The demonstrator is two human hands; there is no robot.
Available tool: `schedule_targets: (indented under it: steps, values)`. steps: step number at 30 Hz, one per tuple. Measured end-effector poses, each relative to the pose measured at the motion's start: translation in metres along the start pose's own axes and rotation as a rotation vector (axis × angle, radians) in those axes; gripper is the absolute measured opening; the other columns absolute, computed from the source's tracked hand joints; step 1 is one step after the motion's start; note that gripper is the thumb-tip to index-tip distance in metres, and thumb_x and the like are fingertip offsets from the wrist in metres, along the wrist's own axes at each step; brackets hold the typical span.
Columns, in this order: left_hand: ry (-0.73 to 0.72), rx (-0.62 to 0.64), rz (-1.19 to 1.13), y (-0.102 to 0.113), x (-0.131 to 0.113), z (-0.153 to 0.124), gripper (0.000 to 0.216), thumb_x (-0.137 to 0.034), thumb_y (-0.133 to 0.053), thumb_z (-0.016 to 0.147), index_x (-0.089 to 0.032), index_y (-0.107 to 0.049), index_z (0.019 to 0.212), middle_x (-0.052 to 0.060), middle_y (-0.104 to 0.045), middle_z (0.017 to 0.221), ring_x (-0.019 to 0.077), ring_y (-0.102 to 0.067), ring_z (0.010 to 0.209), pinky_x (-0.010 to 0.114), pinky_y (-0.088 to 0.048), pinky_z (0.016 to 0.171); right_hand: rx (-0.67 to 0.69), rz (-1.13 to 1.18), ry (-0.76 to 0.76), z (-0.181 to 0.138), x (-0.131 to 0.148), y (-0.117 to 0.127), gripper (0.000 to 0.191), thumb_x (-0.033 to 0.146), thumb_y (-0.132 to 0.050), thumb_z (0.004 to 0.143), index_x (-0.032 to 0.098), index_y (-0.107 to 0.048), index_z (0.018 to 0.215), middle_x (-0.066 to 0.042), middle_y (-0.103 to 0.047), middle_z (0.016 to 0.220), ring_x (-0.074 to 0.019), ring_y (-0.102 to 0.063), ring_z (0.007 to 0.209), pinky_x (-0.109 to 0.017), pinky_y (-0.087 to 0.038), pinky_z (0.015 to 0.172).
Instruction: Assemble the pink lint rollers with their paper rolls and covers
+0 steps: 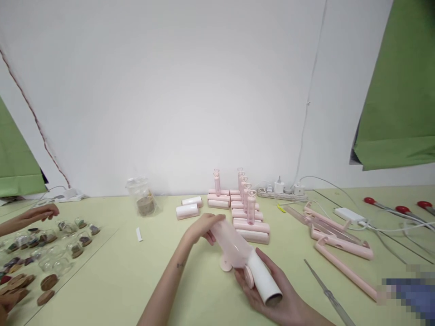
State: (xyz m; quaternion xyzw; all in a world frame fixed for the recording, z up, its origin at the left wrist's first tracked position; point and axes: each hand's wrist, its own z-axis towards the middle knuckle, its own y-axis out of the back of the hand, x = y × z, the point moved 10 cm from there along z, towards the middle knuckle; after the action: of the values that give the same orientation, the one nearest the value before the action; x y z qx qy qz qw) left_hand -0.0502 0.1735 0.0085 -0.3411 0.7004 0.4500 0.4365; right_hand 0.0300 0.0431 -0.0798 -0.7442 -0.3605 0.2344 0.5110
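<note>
One white, hollow-ended roll meeting one translucent pale pink plastic cover, held over the pale yellow-green surface between two bare hands. Runs on a slant, from eleven o'clock at the cover's far end to five o'clock at the roll's open mouth. At eleven, left hand with fingers bent over the cover, closed on its end. At five, right hand cupped under and around the roll, and so the nearer to it. Against the roll's eight o'clock side, near the right fingers, a round pink plastic cap; beside the cover, a flat pale pink disc. Cannot tell whether joined to it.

Just beyond, at twelve, stacked pale pink cylinders with upright, loop-topped pink tubes, seemingly the closest obstruction. Toward ten, two white rolls. Toward three, long pink plastic handles; at four, a thin grey strip. Well apart, at nine, small clear domes.
</note>
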Motion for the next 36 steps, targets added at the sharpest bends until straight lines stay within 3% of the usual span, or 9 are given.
schedule_targets:
  steps: [8, 14, 16, 18, 21, 25, 29, 32, 36]
  values:
    - [-0.218, -0.389, -0.133, 0.063, 0.044, -0.008, 0.04, -0.049, -0.047, 0.074, -0.017, -0.04, 0.098, 0.007, -0.055, 0.089, 0.0169, -0.058, 0.079, 0.032, -0.05, 0.069, 0.044, -0.094, 0.077, 0.005, 0.009, 0.005, 0.04, 0.039, -0.056, 0.075, 0.022, -0.051, 0.111, -0.005, -0.057, 0.089, -0.0107, -0.055, 0.068, -0.021, -0.042, 0.059]
    - [-0.356, -0.56, 0.035, 0.057, 0.056, -0.039, 0.055, -0.033, -0.064, 0.062, -0.019, -0.039, 0.11, 0.01, -0.035, 0.126, 0.0266, -0.026, 0.121, 0.045, -0.018, 0.101, 0.053, -0.133, 0.12, 0.002, 0.011, 0.005, 0.041, 0.039, -0.055, 0.076, 0.022, -0.049, 0.113, -0.005, -0.056, 0.087, -0.0099, -0.054, 0.068, -0.02, -0.042, 0.06]
    - [-0.482, -0.466, 0.225, 0.034, 0.034, -0.05, 0.053, -0.031, -0.064, 0.062, -0.022, -0.043, 0.11, 0.008, -0.038, 0.123, 0.0262, -0.027, 0.119, 0.043, -0.019, 0.1, 0.053, -0.156, 0.129, 0.001, 0.011, 0.004, 0.041, 0.039, -0.055, 0.076, 0.021, -0.049, 0.113, -0.004, -0.057, 0.086, -0.0096, -0.054, 0.066, -0.02, -0.041, 0.059]
    - [-0.598, -0.191, 0.434, -0.007, 0.017, -0.055, 0.044, -0.032, -0.063, 0.064, -0.024, -0.051, 0.105, 0.006, -0.049, 0.111, 0.0244, -0.039, 0.107, 0.039, -0.029, 0.093, 0.059, -0.187, 0.135, 0.001, 0.011, 0.002, 0.04, 0.04, -0.054, 0.077, 0.021, -0.05, 0.112, -0.004, -0.057, 0.084, -0.0098, -0.054, 0.065, -0.02, -0.041, 0.058]
    - [-0.585, 0.056, 0.414, -0.039, 0.016, -0.056, 0.028, -0.034, -0.061, 0.067, -0.023, -0.061, 0.092, 0.005, -0.058, 0.094, 0.0208, -0.05, 0.09, 0.033, -0.038, 0.082, 0.059, -0.258, 0.166, 0.001, 0.012, 0.0, 0.039, 0.041, -0.052, 0.077, 0.021, -0.05, 0.111, -0.003, -0.058, 0.081, -0.0098, -0.054, 0.062, -0.021, -0.039, 0.056]
    - [-0.424, -0.104, 0.014, -0.027, 0.019, -0.048, 0.031, -0.039, -0.053, 0.074, -0.018, -0.06, 0.096, 0.006, -0.061, 0.096, 0.0193, -0.053, 0.091, 0.031, -0.041, 0.083, 0.059, -0.418, 0.159, 0.0, 0.005, -0.002, 0.043, 0.046, -0.048, 0.078, 0.015, -0.053, 0.108, -0.003, -0.057, 0.069, -0.0094, -0.052, 0.053, -0.019, -0.037, 0.05]
    - [-0.324, -0.041, -0.209, -0.055, 0.015, -0.053, 0.035, -0.042, -0.052, 0.075, -0.015, -0.062, 0.095, 0.007, -0.063, 0.1, 0.0205, -0.056, 0.091, 0.03, -0.044, 0.078, 0.057, -0.556, 0.152, -0.001, -0.003, -0.003, 0.042, 0.048, -0.042, 0.08, 0.013, -0.057, 0.096, -0.004, -0.057, 0.066, -0.0096, -0.05, 0.05, -0.02, -0.036, 0.05]
    - [-0.356, 0.011, -0.263, -0.075, 0.008, -0.062, 0.038, -0.044, -0.046, 0.079, -0.017, -0.061, 0.101, 0.007, -0.059, 0.109, 0.0208, -0.054, 0.093, 0.03, -0.045, 0.077, 0.046, -0.591, 0.225, -0.001, 0.0, -0.005, 0.039, 0.048, -0.042, 0.08, 0.013, -0.059, 0.077, -0.004, -0.056, 0.064, -0.0103, -0.05, 0.05, -0.022, -0.036, 0.052]
    - [-0.497, -0.059, -0.162, -0.073, -0.001, -0.073, 0.037, -0.04, -0.037, 0.084, -0.019, -0.06, 0.103, 0.006, -0.058, 0.107, 0.0188, -0.051, 0.097, 0.03, -0.041, 0.086, 0.02, -0.619, 0.275, -0.002, 0.003, -0.005, 0.042, 0.05, -0.041, 0.08, 0.012, -0.058, 0.07, -0.003, -0.055, 0.064, -0.0104, -0.05, 0.05, -0.023, -0.037, 0.052]
